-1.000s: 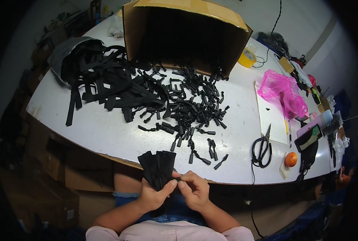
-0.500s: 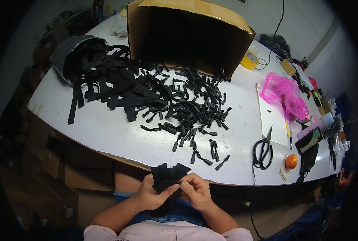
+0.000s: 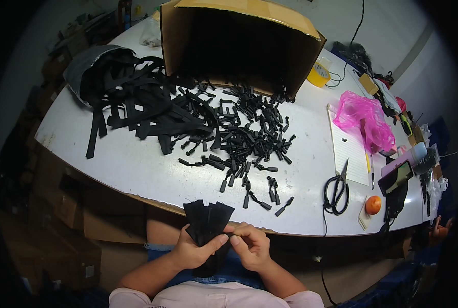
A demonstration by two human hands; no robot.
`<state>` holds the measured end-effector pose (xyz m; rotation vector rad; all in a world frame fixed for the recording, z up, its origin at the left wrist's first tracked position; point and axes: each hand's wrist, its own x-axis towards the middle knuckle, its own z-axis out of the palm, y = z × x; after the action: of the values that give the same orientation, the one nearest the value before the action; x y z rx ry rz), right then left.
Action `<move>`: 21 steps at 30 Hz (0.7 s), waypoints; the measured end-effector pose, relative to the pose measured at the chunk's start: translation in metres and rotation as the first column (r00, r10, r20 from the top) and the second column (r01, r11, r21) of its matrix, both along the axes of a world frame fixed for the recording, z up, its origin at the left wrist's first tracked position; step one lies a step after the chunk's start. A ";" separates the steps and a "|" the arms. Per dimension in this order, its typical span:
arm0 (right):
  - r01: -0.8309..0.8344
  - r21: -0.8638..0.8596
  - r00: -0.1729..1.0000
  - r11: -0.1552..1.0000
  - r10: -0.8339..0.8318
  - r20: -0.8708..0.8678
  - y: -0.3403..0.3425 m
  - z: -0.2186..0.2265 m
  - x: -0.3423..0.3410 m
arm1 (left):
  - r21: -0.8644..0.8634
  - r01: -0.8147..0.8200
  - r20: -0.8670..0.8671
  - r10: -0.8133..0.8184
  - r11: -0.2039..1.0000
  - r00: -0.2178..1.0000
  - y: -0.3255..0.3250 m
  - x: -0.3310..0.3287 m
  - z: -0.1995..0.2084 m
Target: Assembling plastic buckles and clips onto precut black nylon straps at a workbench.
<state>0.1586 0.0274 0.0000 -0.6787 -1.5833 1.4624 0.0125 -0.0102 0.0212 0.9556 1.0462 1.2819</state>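
Over my lap, just off the table's near edge, my left hand (image 3: 194, 250) grips a bunch of black fabric strips (image 3: 208, 222). Their cut ends fan out above the fist, and the lower part hangs down between my forearms. My right hand (image 3: 251, 247) is pinched against the bunch's right side, thumb and forefinger together; what lies between those fingertips is too small to make out. Beyond my hands, small black zipper pulls (image 3: 254, 138) lie heaped, several of them loose near the table's front.
More black strips (image 3: 152, 113) spill from a grey bag (image 3: 77, 77) at left. An open cardboard box (image 3: 249, 7) stands behind the heap. Scissors (image 3: 335, 195), a notepad (image 3: 349, 159), a pink plastic bag (image 3: 365, 120), an orange fruit (image 3: 373, 205) and yellow tape (image 3: 318, 75) lie at right.
The upper ends of the strip bunch have shifted left and up, and spread wider in my left hand. My right hand stays pinched beside it, nearly in place.
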 end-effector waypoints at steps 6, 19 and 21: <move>0.003 -0.158 0.997 0.987 -0.014 -0.074 -0.003 -0.002 -0.001 | 0.078 -0.054 -0.013 0.055 0.996 0.998 0.002 0.006 0.001; -0.099 -0.333 0.990 0.938 0.059 -0.127 0.002 0.003 0.001 | 0.070 -0.075 -0.048 0.078 0.995 0.996 0.001 0.004 -0.003; -0.155 -0.451 0.980 0.879 0.078 -0.185 0.003 0.004 0.002 | -0.037 0.000 -0.069 -0.002 0.999 0.998 0.000 -0.001 -0.006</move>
<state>0.1604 0.0300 0.0036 -0.7174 -1.1694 1.9667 0.0116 -0.0105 0.0154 0.9774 1.1189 1.2322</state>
